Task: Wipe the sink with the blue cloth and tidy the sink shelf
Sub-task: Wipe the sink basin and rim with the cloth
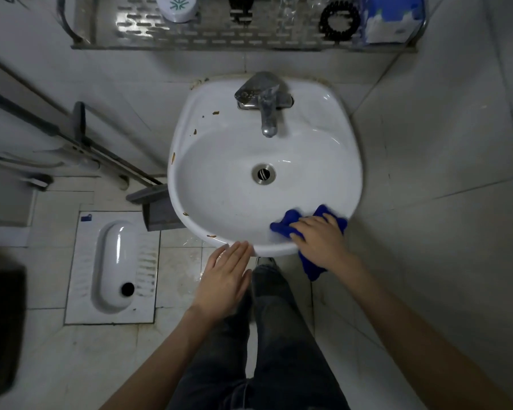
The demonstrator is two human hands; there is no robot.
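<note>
I see my right hand [320,238] in the lower right part of the frame, palm down, pressing the blue cloth [290,224] on the near rim of the sink [219,184]. The fingers [301,224] are bent over the cloth and grip it, and one end of the cloth hangs below the rim under the wrist. The right forearm comes in from the lower right corner. My left hand [224,275] is at the lower centre, flat and open, with the fingers together and holding nothing; its fingertips are at the near edge of the sink, and I cannot tell if they touch it. Small brown stains sit on the left rim. The tap [264,105] is at the top of the sink, the drain [263,173] in the middle. The shelf [208,39] runs along the top of the frame, with a white cup [176,7], a black ring [339,20] and a blue pack [393,19] on it.
</note>
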